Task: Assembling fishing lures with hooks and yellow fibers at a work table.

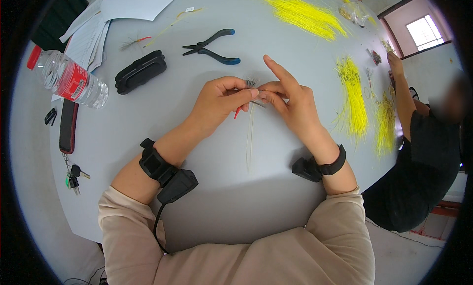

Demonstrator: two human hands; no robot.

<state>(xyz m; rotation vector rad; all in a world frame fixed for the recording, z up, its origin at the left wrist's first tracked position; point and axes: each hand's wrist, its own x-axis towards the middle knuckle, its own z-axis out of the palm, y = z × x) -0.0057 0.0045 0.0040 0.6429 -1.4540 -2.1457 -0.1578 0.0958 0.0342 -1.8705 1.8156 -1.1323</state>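
We hold a thin pale wire (250,137) near the middle of the desk (276,196). Its frayed upper end (252,81) sits between our two hands, and its length trails down across the grey surface toward the near edge. A short red piece (237,112) shows just below the left fingers.

Our left hand (219,100) is closed, thumb and fingers pinched on the wire at its upper end. Our right hand (290,100) meets it fingertip to fingertip and also pinches the wire; its index finger points up and away, clear of the work. Each wrist carries a black strap-mounted device.

Beyond the hands, toward the far edge, lie blue-handled pliers (212,47), jaws open. To their left sits a black oblong case (140,71). A plastic water bottle with a red cap (69,79) lies on its side near the left edge, beside loose white papers (113,14). A bunch of keys (73,175) rests at the left near corner.

Bundles of yellow wires (300,11) lie along the far and right edges. At the right edge another person's arm (404,98) reaches onto the desk.
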